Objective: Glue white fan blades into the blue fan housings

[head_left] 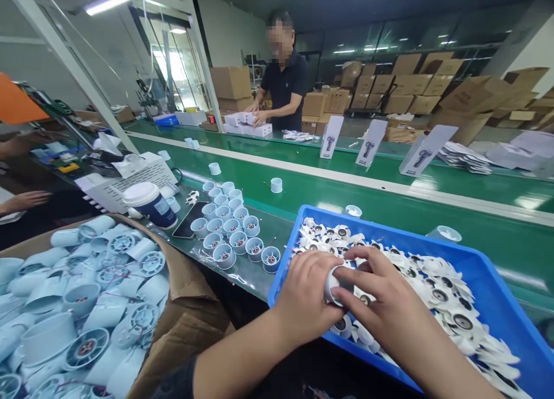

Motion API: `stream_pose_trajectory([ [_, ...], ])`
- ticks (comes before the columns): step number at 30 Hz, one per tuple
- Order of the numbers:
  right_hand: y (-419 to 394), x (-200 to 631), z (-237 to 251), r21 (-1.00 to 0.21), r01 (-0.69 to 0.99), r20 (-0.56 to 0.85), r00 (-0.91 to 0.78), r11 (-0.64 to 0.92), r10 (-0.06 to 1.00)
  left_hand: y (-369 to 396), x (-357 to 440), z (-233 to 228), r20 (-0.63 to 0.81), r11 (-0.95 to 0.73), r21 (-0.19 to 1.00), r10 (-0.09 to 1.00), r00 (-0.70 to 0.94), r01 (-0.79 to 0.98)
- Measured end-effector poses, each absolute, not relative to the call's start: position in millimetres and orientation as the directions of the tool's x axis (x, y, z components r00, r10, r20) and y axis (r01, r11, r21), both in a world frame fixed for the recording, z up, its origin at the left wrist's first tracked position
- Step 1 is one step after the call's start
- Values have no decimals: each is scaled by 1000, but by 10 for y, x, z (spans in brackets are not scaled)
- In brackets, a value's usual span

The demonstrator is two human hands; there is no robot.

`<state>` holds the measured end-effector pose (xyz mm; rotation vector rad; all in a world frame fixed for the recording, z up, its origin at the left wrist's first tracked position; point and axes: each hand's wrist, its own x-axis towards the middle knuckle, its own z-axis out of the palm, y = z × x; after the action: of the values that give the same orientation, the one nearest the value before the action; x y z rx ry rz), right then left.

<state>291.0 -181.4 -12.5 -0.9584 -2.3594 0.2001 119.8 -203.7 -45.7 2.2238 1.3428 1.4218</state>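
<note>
My left hand (309, 295) is wrapped around a light blue round fan housing (331, 286), its opening turned to the right. My right hand (372, 283) reaches over that opening, with the thumb on the rim and bent fingers at the mouth. Whether a part sits inside the housing is hidden by the fingers. Both hands are above the near left part of a blue tray (511, 272), which holds many white fan impellers (441, 295) with dark round hubs.
Left of the tray stand rows of light blue housings (223, 254). A cardboard box (186, 306) full of them is at lower left, near a paper cup (149, 205) and phone (190, 220). Across the green conveyor belt (303, 176), a person (283, 81) handles white boxes (246, 125).
</note>
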Motion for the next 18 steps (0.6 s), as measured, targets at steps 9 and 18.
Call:
stream_pose_trajectory([
  [9,-2023,2981,-28,-233,639,507,-563,733,652,-1931,1122,-326,538,-524,573,821,193,630],
  [18,-2345,3787,-333,-296,709,629,-359,640,690,-914,546,-92,216,10,441,969,-117,897],
])
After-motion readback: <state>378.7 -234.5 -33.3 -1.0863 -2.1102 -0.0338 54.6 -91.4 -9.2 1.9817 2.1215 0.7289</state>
